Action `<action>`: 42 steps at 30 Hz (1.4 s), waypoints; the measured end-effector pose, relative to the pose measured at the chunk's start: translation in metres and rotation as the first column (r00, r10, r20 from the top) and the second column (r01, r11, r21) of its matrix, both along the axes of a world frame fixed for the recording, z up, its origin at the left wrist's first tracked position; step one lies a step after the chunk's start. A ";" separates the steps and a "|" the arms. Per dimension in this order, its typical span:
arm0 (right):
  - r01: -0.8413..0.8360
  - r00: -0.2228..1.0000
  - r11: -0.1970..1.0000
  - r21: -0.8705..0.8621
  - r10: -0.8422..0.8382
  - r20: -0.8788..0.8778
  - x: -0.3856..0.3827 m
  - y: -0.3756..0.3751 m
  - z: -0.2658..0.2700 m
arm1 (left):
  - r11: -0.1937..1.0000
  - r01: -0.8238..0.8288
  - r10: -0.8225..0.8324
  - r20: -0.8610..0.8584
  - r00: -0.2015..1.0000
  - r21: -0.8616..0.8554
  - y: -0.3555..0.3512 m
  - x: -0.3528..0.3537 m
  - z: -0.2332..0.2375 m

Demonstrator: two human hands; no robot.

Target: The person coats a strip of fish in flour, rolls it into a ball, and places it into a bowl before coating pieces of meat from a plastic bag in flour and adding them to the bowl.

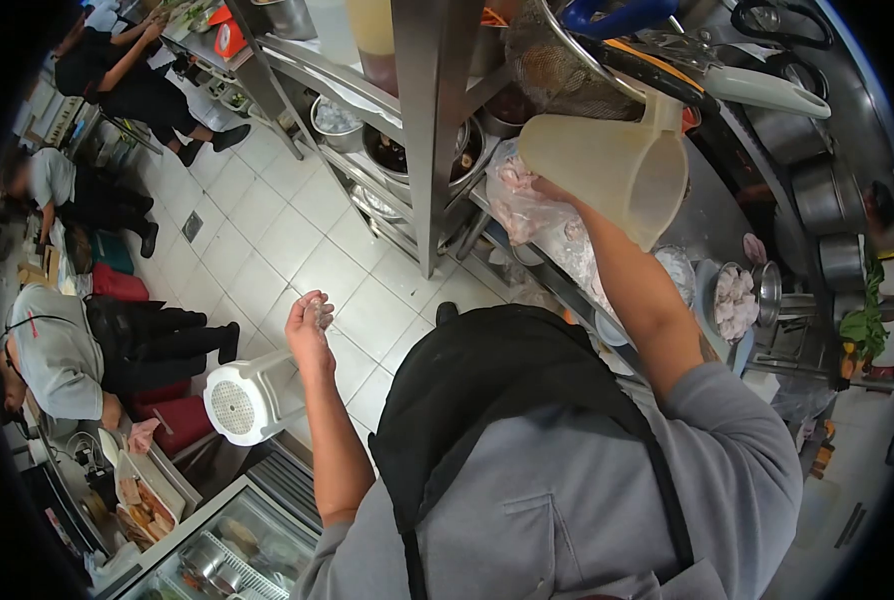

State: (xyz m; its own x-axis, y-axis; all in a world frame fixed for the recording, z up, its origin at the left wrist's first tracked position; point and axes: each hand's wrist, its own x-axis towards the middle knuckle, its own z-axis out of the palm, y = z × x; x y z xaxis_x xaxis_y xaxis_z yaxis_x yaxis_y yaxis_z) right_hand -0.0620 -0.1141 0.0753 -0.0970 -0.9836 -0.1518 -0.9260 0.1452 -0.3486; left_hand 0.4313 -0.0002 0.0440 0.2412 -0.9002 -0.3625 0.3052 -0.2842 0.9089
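Observation:
My left hand (pixel 312 322) is raised over the tiled floor at the left, its fingers curled around a small clear or greyish lump that I cannot make out. My right arm stretches forward to the shelf counter, where my right hand (pixel 549 188) touches a clear plastic bag (pixel 513 200) of pale pink raw meat. Its fingers are hidden by the bag and by a translucent plastic jug (pixel 607 170) above the wrist. Crumpled clear plastic (pixel 577 250) lies beside my forearm. A bowl of pale meat pieces (pixel 735 305) stands right of that arm.
A metal shelf post (pixel 437 130) rises ahead, beside shelves with pots (pixel 382 160). A mesh strainer (pixel 567 60) and white-handled tongs (pixel 767 90) are at the upper right. A white perforated container (pixel 242 405) is left of my left arm. Three co-workers (pixel 57 345) stand at the left.

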 end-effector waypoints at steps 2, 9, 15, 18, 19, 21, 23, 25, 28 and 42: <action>0.046 0.997 0.998 -0.038 -0.043 0.066 -0.007 0.006 0.019 | 1.000 -0.011 0.011 -0.007 1.000 0.000 0.003 0.001 -0.004; -0.003 0.998 0.990 -0.138 -0.005 -0.062 0.028 -0.007 0.003 | 1.000 -0.006 0.006 -0.010 1.000 -0.003 -0.001 -0.005 0.004; -0.108 0.978 0.994 0.013 0.109 -0.177 0.038 -0.027 -0.034 | 1.000 0.009 -0.009 0.004 1.000 -0.007 -0.001 -0.008 0.009; -0.114 0.977 0.993 0.040 0.120 -0.174 0.038 -0.027 -0.039 | 1.000 0.012 -0.012 -0.009 1.000 -0.002 0.000 -0.010 0.009; -0.103 0.980 0.994 0.033 0.107 -0.168 0.036 -0.026 -0.038 | 1.000 0.012 -0.012 0.005 1.000 0.005 0.001 -0.011 0.011; -0.065 0.991 0.998 0.002 0.065 -0.115 0.025 -0.024 -0.030 | 1.000 0.007 -0.008 0.032 0.999 0.017 0.003 -0.015 0.015; 0.002 1.000 1.000 -0.019 -0.002 0.011 0.003 -0.012 -0.002 | 1.000 0.021 -0.021 0.030 0.999 0.011 0.004 -0.012 0.011; 0.062 0.991 0.998 -0.032 -0.058 0.121 -0.014 -0.002 0.020 | 0.998 0.056 -0.056 0.046 0.997 0.009 0.004 -0.016 0.012; 0.110 0.965 0.992 -0.056 -0.093 0.245 -0.027 0.006 0.035 | 0.982 0.186 -0.182 0.123 0.976 -0.017 -0.001 -0.030 0.027; 0.119 0.967 0.981 -0.155 -0.079 0.242 -0.019 0.004 0.036 | 0.511 0.855 -0.713 0.511 0.479 -0.089 -0.063 -0.218 0.080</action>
State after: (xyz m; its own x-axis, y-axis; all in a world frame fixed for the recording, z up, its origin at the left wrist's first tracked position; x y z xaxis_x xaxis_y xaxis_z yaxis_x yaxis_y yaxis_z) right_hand -0.0808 -0.1099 0.1116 -0.1770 -0.9841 -0.0168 -0.7995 0.1537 -0.5807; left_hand 0.2130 -0.0629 0.1241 -0.5827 -0.8057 -0.1062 -0.2761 0.0735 0.9583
